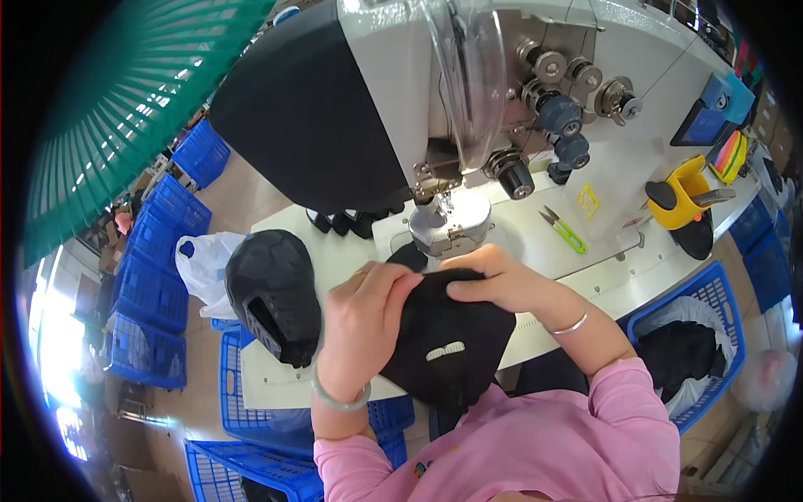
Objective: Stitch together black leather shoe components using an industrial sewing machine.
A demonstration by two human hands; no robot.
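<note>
My left hand [355, 318] pinches the upper left edge of a black fabric piece [468, 322]. With the thumb on top, my right hand [493, 280] grips its upper right edge. The cloth hangs down toward my lap and shows a small whitish oval patch or opening with marks on it. Just beyond my fingers is the sewing machine's [372, 50] needle area and rounded metal arm [452, 226]. Part of the cloth's far edge lies close under that arm; whether it touches is hidden. A finished-looking black cap [272, 293] rests on the table left of my left wrist.
Green-handled thread snips [569, 234] lie right of the needle area. Farther right stands a yellow holder [682, 197]. Small black pieces [351, 222] sit behind the cap, beside a white plastic bag [205, 268]. A blue basket [728, 326] holding black cloth is at the right; more blue crates [150, 284] stand left.
</note>
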